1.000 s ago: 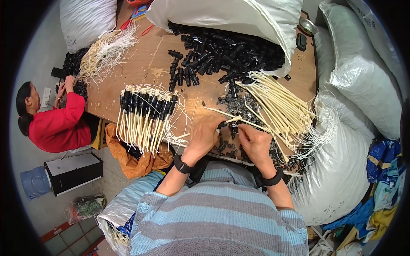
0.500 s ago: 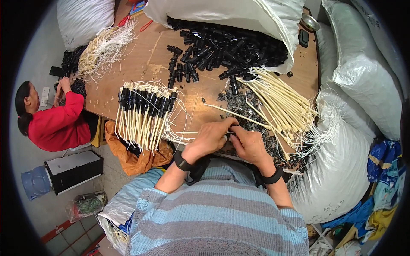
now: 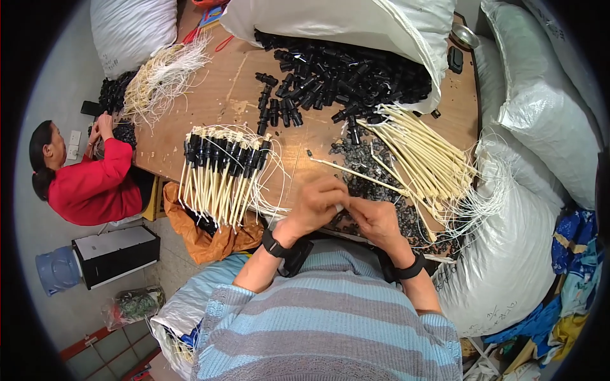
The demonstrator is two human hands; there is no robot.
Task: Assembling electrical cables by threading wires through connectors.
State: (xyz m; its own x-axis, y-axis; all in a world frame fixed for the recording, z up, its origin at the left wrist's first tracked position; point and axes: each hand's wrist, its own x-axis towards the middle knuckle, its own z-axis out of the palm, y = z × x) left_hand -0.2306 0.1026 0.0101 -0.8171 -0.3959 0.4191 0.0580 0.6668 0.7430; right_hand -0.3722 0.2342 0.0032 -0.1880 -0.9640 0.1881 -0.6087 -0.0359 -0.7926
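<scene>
Close in front of my body, over the table's near edge, my left hand and my right hand meet with fingers closed. Whatever lies between the fingertips is hidden by them. To the left of my left hand lies a row of cream sticks with black sleeve-like fittings and thin white cords. A bundle of bare cream sticks fans out beyond my right hand. One single stick points left from that bundle. Small black pieces are scattered beneath and around it.
Black tubular fittings spill from a large white sack at the back. Full white sacks crowd the right side. An orange bag hangs at the near left edge. A co-worker in red sits at left beside a cord bundle.
The black piece seen between my hands is now out of sight. My fingertips have come closer together, and the left hand's fingers are more curled. The whole view has shifted slightly.
</scene>
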